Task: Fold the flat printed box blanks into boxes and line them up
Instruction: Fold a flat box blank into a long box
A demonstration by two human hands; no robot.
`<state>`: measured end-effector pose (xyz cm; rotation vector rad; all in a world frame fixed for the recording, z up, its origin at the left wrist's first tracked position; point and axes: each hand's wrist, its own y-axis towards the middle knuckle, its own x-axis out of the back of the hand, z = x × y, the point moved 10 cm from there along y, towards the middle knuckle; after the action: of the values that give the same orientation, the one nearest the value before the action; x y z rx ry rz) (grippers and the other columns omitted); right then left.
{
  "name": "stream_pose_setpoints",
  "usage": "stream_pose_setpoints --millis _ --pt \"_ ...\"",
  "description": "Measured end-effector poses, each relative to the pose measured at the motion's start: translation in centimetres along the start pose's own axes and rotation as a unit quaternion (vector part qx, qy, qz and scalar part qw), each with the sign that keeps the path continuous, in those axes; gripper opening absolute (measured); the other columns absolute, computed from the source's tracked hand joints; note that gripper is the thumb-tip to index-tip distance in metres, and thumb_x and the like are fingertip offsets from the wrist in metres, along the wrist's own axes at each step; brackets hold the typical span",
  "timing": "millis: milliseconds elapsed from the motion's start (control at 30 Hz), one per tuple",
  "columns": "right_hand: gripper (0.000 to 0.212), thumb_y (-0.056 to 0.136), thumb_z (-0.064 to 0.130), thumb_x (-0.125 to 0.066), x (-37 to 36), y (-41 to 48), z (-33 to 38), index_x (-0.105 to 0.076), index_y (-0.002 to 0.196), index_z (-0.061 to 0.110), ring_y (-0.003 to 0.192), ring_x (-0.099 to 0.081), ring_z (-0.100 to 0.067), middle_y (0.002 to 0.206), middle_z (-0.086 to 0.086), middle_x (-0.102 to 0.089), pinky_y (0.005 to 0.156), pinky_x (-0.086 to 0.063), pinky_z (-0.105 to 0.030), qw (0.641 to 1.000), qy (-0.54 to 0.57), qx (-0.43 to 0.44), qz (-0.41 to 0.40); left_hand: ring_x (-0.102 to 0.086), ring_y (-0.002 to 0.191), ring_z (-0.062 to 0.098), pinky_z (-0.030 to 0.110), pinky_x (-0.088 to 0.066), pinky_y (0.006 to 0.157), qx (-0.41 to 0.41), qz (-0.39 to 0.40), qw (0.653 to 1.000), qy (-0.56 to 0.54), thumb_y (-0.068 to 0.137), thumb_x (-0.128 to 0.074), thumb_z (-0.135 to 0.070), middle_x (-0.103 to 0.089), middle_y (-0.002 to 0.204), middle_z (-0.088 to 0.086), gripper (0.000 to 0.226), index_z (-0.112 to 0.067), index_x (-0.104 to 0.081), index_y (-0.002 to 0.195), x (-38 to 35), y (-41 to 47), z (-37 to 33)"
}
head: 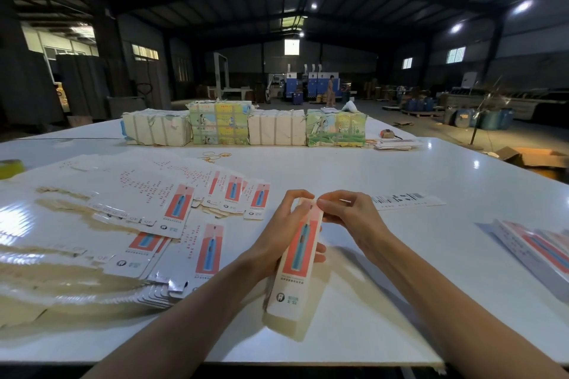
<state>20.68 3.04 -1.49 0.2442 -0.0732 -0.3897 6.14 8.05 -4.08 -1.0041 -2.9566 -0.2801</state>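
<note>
A long narrow white box (295, 274) with a red panel and a blue toothbrush print is held above the white table (385, 301), tilted with its far end up. My left hand (283, 234) grips its upper half from the left. My right hand (348, 212) pinches the flap at the box's far end. Several flat printed blanks (172, 224) lie spread in overlapping heaps on the left of the table. Folded boxes (542, 249) lie in a row at the right edge.
Wrapped bundles (246, 128) stand in a row across the far side of the table. One flat blank (406, 200) lies to the right of my hands. A green tape roll (10, 168) sits at the far left. A person stands far off in the hall.
</note>
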Motion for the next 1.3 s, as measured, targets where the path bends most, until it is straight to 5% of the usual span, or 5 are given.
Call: stream_pose_setpoints --millis 233,767,1000,1200,1300 --pt "0.011 0.095 0.018 -0.077 -0.3 -0.3 1.0 -0.080 0.094 0.007 0.089 -0.079 -0.031 0.088 -0.012 -0.081 0.081 -0.064 -0.029 0.999 -0.031 0.008 0.011 -0.080 0.087 0.031 0.056 -0.066 0.078 -0.026 -0.045 0.998 0.022 0.105 -0.060 -0.046 -0.078 0.101 0.005 0.020 -0.042 -0.059 0.124 1.3 0.1 -1.1" --pt "0.020 0.097 0.023 -0.076 -0.5 -0.8 1.6 -0.078 0.093 0.003 0.083 -0.080 -0.026 0.085 -0.010 -0.081 0.074 -0.061 -0.023 0.998 -0.039 0.050 0.001 -0.080 0.077 0.029 0.044 -0.067 0.071 -0.070 -0.066 0.994 0.049 0.105 -0.061 -0.043 -0.078 0.091 0.003 0.016 -0.031 -0.059 0.115 1.8 0.0 -2.1" --pt "0.020 0.101 0.028 -0.070 -0.8 -0.4 0.2 -0.072 0.114 0.012 0.089 -0.080 -0.022 0.095 -0.005 -0.080 0.091 -0.064 -0.034 0.999 -0.029 0.020 -0.018 -0.081 0.081 0.024 0.035 -0.066 0.068 -0.008 -0.086 0.996 -0.011 0.104 -0.060 -0.047 -0.078 0.094 -0.002 0.017 -0.039 -0.057 0.119 1.8 0.7 -0.1" --pt "0.057 0.097 0.069 -0.057 -3.6 -2.6 2.6 -0.043 0.129 0.025 0.092 -0.072 -0.013 0.121 0.002 -0.064 0.073 -0.058 -0.031 0.959 -0.279 0.043 0.025 -0.080 0.086 0.024 0.048 -0.066 0.081 0.048 -0.190 0.978 -0.070 0.107 -0.058 -0.041 -0.072 0.111 0.008 0.032 -0.032 -0.045 0.135 5.0 0.8 1.7" --pt "0.068 0.085 0.077 -0.062 -6.8 -5.1 2.6 -0.038 0.127 0.029 0.086 -0.066 -0.015 0.111 0.009 -0.057 0.063 -0.046 -0.033 0.879 -0.457 0.093 0.098 -0.074 0.099 0.028 0.049 -0.066 0.081 0.077 -0.200 0.969 -0.121 0.107 -0.057 -0.040 -0.064 0.125 0.010 0.040 -0.033 -0.039 0.142 5.1 0.4 2.0"
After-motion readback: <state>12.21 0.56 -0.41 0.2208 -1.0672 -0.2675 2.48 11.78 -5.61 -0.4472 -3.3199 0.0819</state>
